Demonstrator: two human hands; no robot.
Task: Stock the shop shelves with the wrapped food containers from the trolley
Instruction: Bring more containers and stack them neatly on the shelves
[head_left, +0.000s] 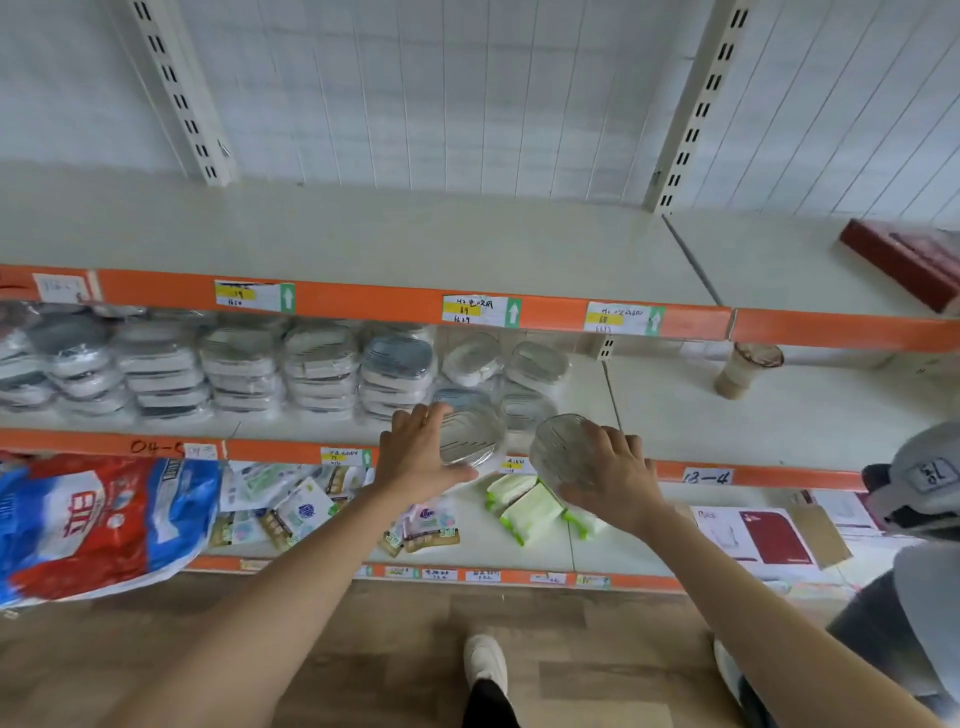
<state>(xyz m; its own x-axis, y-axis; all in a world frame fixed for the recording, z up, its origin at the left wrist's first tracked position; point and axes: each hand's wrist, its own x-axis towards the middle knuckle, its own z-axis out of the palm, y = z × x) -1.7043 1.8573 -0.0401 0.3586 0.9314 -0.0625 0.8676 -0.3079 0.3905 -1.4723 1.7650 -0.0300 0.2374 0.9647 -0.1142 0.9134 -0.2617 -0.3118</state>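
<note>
From the head camera, the person reaches both arms out to the middle shelf (727, 415), the one with the orange front edge. The left hand (421, 457) is spread flat, fingers straight, pressing on the near side of a wrapped container (470, 436) that sits right at the front edge of that shelf. The right hand (613, 478) has its fingers curled around a round clear bowl (558, 449) and holds it just in front of the same edge, beside the wrapped container.

Behind them, along the left part of the shelf, stand stacks of wrapped containers (234, 369), packed side by side. A brown cup (748, 369) stands well apart on the right part. On the top shelf (415, 244), at its right end, lies a red box (904, 260). On the bottom shelf, green packs (530, 506) lie near the middle and a big red and blue bag (98, 519) hangs over the left end. Another person's grey cap (919, 473) shows at the right.
</note>
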